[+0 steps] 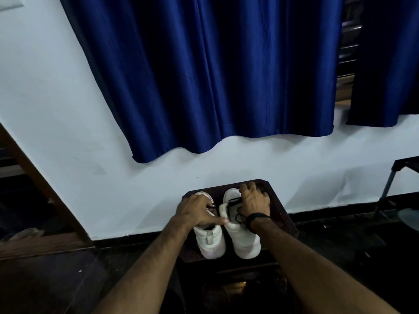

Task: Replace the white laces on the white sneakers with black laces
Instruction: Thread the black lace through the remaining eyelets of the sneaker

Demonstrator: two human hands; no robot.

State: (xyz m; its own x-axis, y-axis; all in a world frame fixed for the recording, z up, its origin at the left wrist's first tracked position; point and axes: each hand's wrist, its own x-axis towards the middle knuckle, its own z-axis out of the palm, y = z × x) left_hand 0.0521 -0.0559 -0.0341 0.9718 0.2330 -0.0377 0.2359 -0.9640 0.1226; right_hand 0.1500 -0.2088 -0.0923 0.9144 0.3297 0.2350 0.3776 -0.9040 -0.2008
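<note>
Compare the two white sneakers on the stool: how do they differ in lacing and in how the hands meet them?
The right sneaker shows black lace across its open tongue; on the left sneaker only a short bit of black lace shows. The right hand rests curled on the right sneaker's far side; the left hand covers the left sneaker's lacing. Both stand heel-toward-camera on the dark stool.

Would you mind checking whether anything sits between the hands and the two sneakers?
Nothing visible does. The left hand rests on the left sneaker, and the right hand is on the right sneaker, over its black lace. Whether it grips the lace is unclear.
</note>
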